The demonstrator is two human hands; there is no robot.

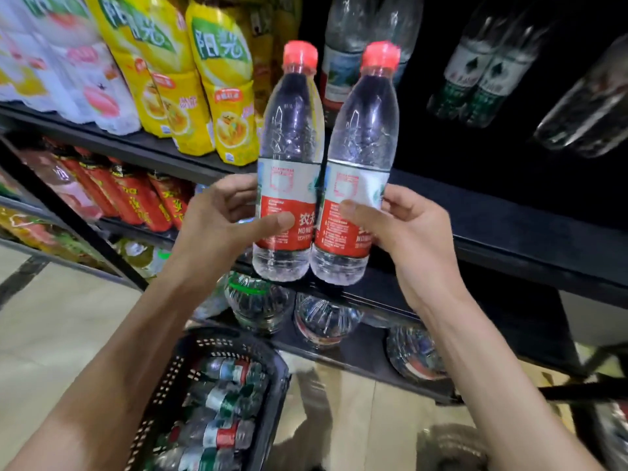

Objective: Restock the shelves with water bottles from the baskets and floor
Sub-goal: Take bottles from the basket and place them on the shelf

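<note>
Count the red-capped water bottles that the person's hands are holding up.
2: one bottle in the left hand, one bottle in the right hand, upright, side by side before the dark shelf.

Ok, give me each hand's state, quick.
Left hand: closed on the left red-capped water bottle, thumb on its label.
Right hand: closed on the right red-capped water bottle, held upright beside the other.
</note>
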